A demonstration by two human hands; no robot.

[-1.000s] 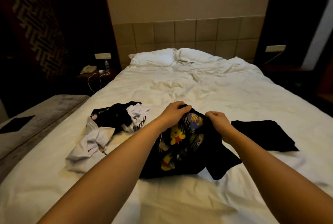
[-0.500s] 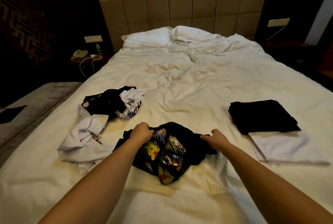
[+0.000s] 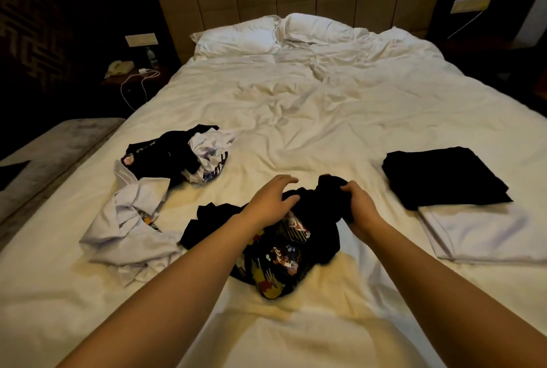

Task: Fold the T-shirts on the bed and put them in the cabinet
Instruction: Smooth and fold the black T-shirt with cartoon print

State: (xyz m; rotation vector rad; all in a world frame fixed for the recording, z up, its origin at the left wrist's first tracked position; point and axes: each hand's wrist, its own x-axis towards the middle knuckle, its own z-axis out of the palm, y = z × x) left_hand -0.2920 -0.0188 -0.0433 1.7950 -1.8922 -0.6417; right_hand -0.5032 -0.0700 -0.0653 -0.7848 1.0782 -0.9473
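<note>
Right hand (image 3: 359,210) grips black cartoon-print T-shirt (image 3: 284,255); left hand (image 3: 270,200) spread open above; print lettering unreadable.

left arm: bare, extended forward from lower left | left hand (image 3: 270,201): palm down, fingers spread and loosely curved, holding nothing visible | right arm: bare, extended forward from lower right | right hand (image 3: 356,207): fingers curled, gripping a bunch of the black T-shirt (image 3: 321,204) | hands: near each other, apart
</note>
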